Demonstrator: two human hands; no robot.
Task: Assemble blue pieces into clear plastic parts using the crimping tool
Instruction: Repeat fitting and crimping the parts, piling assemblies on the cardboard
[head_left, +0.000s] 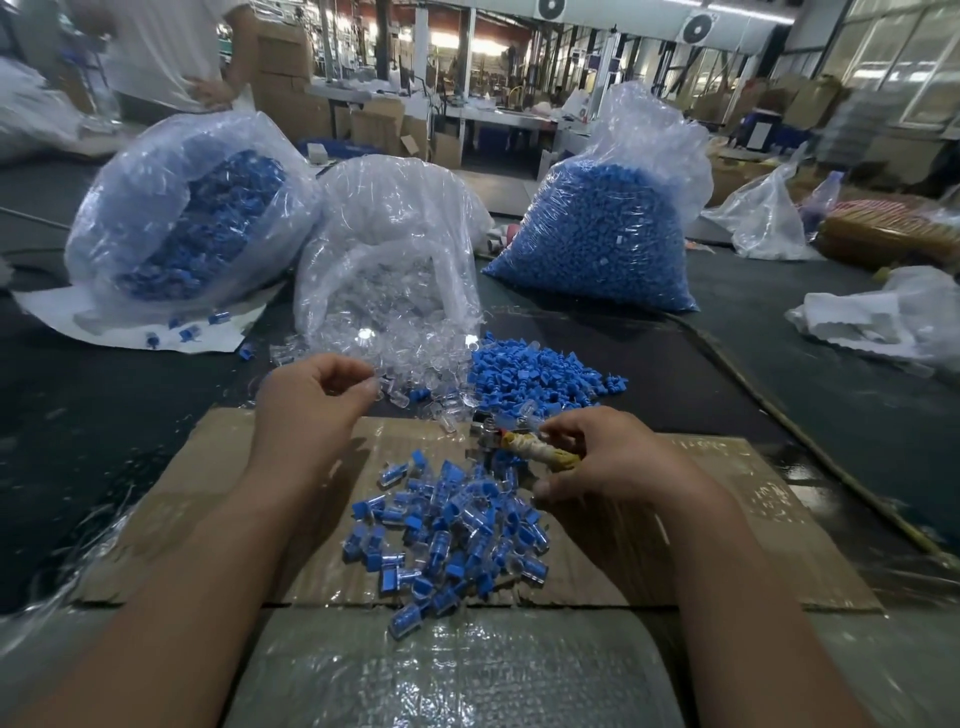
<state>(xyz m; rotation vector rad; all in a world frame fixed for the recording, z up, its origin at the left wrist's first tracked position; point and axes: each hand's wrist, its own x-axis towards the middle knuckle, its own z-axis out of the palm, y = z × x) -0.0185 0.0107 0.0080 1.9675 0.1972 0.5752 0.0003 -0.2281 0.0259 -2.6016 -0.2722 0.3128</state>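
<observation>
Head view gives me a dark counter (104, 415) carrying three plastic bags: the blue-piece bag (597, 234) at far right, the clear-part bag (389, 270) in the middle with its mouth spilling toward me, and the assembled-unit bag (192, 223) at left. Nearer lies a cardboard sheet (727, 519) under glossy film. A loose pile of blue pieces (540, 374) sits just past its far edge, beside the spilled clear parts. A heap of assembled units (452, 530) lies on the cardboard between my forearms. My left hand (311, 395) curls its fingers at the clear spill, pinching what looks like a single clear part (382, 387). My right hand (608, 457) grips the crimping tool (524, 447) by its cloth-wrapped handle, metal head pointing left, just beyond the heap.
</observation>
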